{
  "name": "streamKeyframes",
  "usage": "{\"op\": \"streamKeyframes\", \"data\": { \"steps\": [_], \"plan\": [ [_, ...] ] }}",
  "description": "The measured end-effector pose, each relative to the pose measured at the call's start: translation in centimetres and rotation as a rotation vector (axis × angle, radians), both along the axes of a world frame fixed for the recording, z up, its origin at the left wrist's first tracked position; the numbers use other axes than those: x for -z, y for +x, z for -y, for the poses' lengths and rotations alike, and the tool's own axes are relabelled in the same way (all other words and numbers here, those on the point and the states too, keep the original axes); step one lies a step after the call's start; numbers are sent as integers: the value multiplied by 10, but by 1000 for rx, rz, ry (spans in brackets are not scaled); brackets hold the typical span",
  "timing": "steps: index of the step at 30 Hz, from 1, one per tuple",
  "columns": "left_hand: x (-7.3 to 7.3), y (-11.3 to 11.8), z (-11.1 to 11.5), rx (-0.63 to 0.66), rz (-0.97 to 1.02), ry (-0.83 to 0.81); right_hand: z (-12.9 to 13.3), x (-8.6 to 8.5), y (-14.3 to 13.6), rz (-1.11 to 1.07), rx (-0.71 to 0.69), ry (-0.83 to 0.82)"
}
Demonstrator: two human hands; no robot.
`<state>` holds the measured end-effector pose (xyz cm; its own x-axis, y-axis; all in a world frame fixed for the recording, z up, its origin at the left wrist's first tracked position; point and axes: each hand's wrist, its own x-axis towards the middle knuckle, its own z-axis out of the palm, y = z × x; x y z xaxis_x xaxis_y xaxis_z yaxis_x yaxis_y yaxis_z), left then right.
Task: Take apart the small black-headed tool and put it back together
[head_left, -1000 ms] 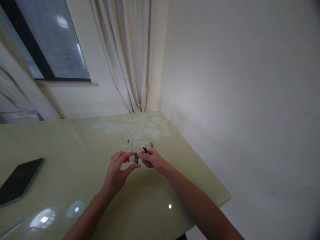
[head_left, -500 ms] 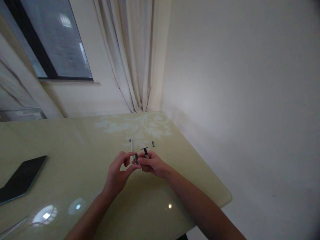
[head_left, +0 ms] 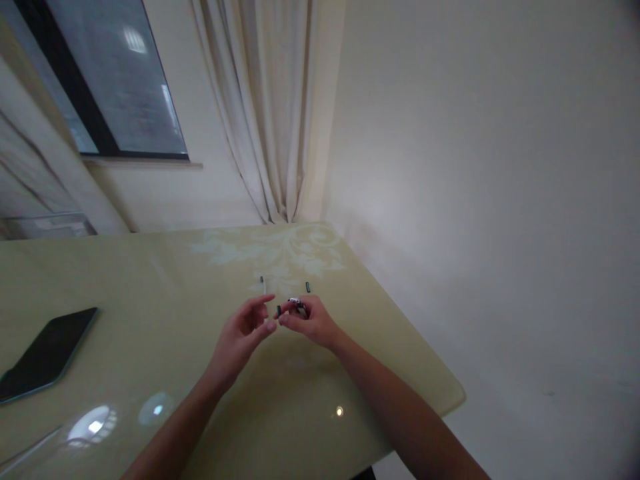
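Over the right part of the glossy table [head_left: 165, 280], my right hand [head_left: 313, 322] is closed around a small black-and-white object [head_left: 299, 304]. Its thumb and finger also pinch a small dark green piece [head_left: 279, 311]. Just left of that piece is my left hand [head_left: 245, 333], its thumb and forefinger apart and nothing between them. A thin white stick-like item with a dark tip [head_left: 262, 280] lies beyond my left hand, partly hidden by it. Another small dark green piece [head_left: 308, 287] rests on the table beyond my right hand.
A dark flat tablet-like object [head_left: 47, 353] lies on the table at the left. A thin pale cable [head_left: 33, 448] is at the lower left. The table's right edge runs beside the wall [head_left: 475, 200]. Curtains [head_left: 270, 107] hang behind.
My left fingers have opened and come off the dark green piece, which now stays in my right hand. The black-and-white object has tilted and sits lower in my right hand.
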<state>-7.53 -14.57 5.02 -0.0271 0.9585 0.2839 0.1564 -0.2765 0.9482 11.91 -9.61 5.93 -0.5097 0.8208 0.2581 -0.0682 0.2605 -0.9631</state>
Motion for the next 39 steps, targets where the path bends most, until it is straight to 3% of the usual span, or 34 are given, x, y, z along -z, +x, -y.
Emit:
{"op": "streamKeyframes", "data": {
  "steps": [5, 9, 13, 17, 25, 28, 30, 32, 35, 37, 39],
  "plan": [
    [11, -2, -5, 142, 162, -314, 1, -9, 11, 218, 157, 412],
    [15, 1, -4, 247, 384, -426, -4, -3, 16, 357, 176, 776],
    [13, 3, -1, 322, 458, -512, -6, 0, 17, 452, 216, 1107],
    [14, 2, 0, 351, 445, -549, -3, -4, 16, 498, 237, 1241],
    [11, 4, 4, 304, 347, -505, -1, -2, 17, 486, 248, 1281],
    [7, 5, 4, 300, 286, -456, -1, -2, 18, 468, 225, 1239],
    [3, 6, 3, 239, 222, -371, 0, -3, 17, 417, 196, 1117],
    [-2, 6, 3, 94, 114, -213, 1, -3, 13, 315, 192, 872],
    [-7, 5, 4, -129, -122, 98, 1, -3, 4, 137, 195, 341],
    [-7, 4, 5, -187, -259, 259, 1, -2, -2, 58, 104, 49],
    [-5, 3, 6, -198, -341, 357, 0, -2, -7, -4, -22, -126]
  ]
}}
